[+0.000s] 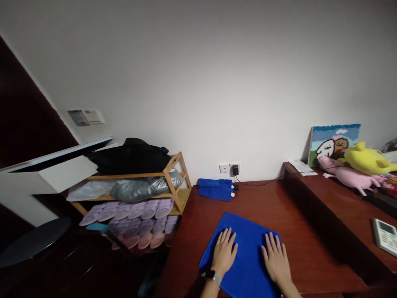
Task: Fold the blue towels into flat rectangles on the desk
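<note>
A blue cloth [246,248] lies spread flat on the reddish-brown table [182,256], turned at a slant. My left hand [223,252] rests palm down on its left part, fingers stretched out, with a watch on the wrist. On the right side of the cloth, my right hand [276,258] lies palm down with its fingers apart. Neither hand grips anything. At the table's back left corner sit folded blue cloths [214,189] with small white tags.
Against the wall, a black plug [235,170] has a cable running right. A raised shelf [341,203] on the right bears plush toys [349,176], a dog picture [335,140] and a white remote-like device [385,236]. Left stands a wooden rack [175,178] with slippers [136,210].
</note>
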Demonstrator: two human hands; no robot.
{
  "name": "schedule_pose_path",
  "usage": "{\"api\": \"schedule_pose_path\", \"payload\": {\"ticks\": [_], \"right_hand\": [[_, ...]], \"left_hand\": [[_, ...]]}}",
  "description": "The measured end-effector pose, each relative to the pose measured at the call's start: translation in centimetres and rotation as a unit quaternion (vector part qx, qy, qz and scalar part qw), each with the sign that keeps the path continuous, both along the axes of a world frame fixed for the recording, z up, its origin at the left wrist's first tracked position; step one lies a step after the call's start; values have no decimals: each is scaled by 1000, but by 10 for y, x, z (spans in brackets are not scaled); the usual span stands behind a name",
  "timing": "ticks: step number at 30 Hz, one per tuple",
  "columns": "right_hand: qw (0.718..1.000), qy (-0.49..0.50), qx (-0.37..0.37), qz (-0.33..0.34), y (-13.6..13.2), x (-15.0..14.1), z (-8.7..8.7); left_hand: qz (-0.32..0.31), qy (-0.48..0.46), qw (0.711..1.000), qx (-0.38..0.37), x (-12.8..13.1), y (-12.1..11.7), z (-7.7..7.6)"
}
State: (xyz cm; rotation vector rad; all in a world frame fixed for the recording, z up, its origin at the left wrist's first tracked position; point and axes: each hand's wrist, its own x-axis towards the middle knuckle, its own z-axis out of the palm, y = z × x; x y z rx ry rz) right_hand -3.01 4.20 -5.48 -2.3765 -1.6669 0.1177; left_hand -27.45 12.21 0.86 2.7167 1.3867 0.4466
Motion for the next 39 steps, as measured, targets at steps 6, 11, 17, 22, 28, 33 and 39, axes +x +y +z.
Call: {"api": "schedule_pose_path", "payload": {"ticks": [6, 11, 17, 22, 28, 33, 39], "right_hand": [[999, 3, -39, 25, 7, 29, -1], [990, 32, -57, 122, 48, 38, 27], [992, 49, -47, 107, 65, 35, 22], [993, 52, -63, 82, 76, 35, 18], [998, 46, -20, 40, 79, 33, 16], [998, 42, -30, 37, 80, 31, 9], [999, 5, -30, 18, 81, 29, 1]], "left_hand": [[86, 15, 995, -55, -8, 1, -28], [212, 16, 977, -34, -8, -33, -53], [198, 17, 980, 18, -12, -37, -62], [199, 36, 979, -13, -13, -28, -56], [143, 28, 989, -3, 6, -8, -38], [5, 12, 1000, -13, 77, 21, -21], [-37, -3, 998, -52, 135, 47, -30]]}}
